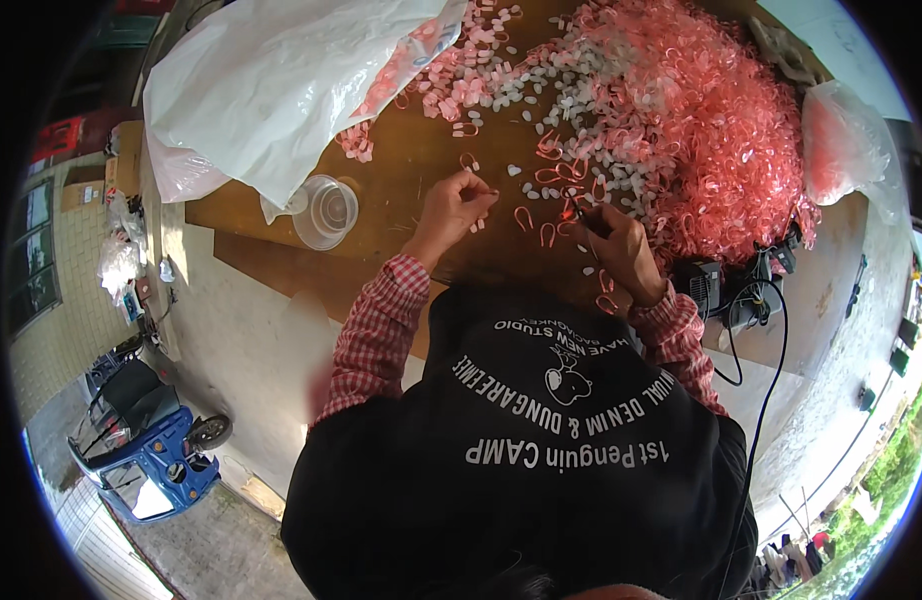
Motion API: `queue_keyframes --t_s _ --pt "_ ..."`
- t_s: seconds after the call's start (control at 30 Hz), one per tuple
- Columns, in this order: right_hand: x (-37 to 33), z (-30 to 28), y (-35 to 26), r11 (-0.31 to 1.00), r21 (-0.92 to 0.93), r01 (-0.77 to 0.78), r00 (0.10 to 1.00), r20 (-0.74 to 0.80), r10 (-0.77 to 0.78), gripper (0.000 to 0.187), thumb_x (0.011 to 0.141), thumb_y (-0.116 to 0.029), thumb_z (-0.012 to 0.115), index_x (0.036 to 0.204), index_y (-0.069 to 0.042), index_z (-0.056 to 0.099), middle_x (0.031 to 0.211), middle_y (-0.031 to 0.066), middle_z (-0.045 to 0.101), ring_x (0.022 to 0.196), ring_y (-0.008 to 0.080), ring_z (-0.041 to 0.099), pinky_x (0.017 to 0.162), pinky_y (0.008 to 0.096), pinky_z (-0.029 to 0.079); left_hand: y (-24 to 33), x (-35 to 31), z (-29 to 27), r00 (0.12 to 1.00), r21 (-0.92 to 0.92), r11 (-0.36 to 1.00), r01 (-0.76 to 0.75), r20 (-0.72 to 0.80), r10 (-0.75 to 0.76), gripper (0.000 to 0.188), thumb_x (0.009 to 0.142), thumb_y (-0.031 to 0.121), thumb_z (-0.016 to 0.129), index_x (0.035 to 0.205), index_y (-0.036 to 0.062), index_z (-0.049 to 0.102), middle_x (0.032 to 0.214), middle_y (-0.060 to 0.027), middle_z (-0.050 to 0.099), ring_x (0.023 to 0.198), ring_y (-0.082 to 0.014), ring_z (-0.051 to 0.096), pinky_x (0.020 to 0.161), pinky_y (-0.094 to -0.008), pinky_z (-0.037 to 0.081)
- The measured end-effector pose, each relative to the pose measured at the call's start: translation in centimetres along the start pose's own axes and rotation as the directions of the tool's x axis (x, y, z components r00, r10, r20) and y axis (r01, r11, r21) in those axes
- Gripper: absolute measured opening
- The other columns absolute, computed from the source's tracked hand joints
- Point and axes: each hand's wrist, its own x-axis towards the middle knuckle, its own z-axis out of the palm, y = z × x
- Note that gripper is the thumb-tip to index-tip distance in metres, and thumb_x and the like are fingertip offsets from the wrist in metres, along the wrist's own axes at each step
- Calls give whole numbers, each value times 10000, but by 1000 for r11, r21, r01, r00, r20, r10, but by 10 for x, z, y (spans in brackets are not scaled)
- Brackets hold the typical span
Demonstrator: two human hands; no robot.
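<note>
Fingers [478, 190] of my left hand [451, 210] pinch a small pink clip; my right hand [611, 245] grips another, mid-assembly; next, careful alignment.

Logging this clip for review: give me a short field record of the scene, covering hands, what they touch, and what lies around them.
surface: brown table
left hand: pinches a small piece, too small to tell
right hand: fingers closed on a pink loop
near hands: loose pink loops and white bits
far right: big pile of pink loops
far left: white plastic bag, clear plastic cup
</note>
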Motion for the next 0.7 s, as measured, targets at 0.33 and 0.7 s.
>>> queue_keyframes --t_s 0.33,0.7 --pt "12 -5 -37 812 582 -53 998 5 61 184 884 -159 690 1017 -43 640 694 -63 566 579 -4 463 487 167 334 77 -1 55 979 -858 491 -151 -63 192 112 895 24 641 990 32 582 979 -58 641 921 -107 626 776 -218 541" --pt "9 -28 -22 958 285 20 996 79 -44 281 889 -243 682 978 20 645 843 59 684 736 70 612 622 231 487 85 -8 36 942 -683 730 -29 226 249 98 913 52 624 978 -5 579 967 -47 622 896 -112 616 772 -265 557"
